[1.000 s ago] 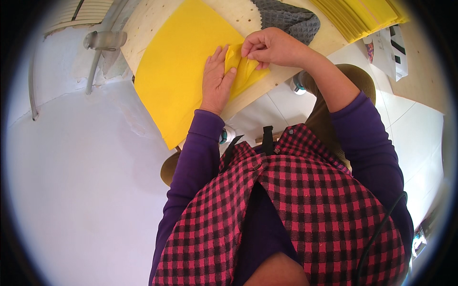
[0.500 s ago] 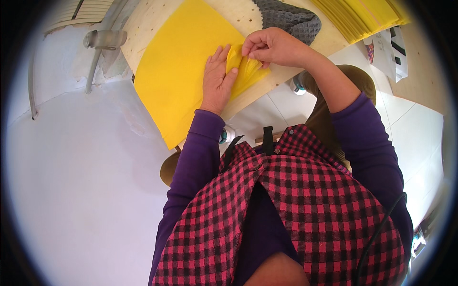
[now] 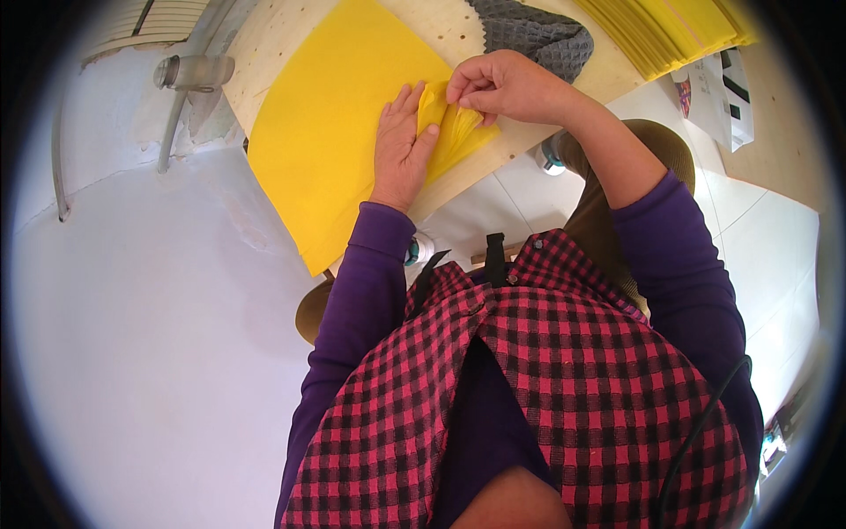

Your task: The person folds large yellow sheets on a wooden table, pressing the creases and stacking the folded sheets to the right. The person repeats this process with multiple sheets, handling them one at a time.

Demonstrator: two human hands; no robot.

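A large yellow sheet (image 3: 326, 115), thin and fabric-like, lies over the corner of a pale wooden table, its lower tip hanging past the edge. On its right part my left hand (image 3: 403, 150) lies flat, fingers stretched out and thumb apart. Just right of it, the sheet's end is gathered into upright folds. My right hand (image 3: 507, 88) pinches the top of these folds between thumb and fingertips. How many layers sit in the pinch is hidden.
A grey waffle-textured cloth (image 3: 538, 40) lies on the wooden table (image 3: 441, 26) beyond my right hand. At the far right is a stack of folded yellow sheets (image 3: 661, 35), with a white bag (image 3: 718, 106) below it. A jar (image 3: 194, 72) stands at the left by the wall.
The gathered folds under my right hand have shifted very slightly. Both hands keep their places.
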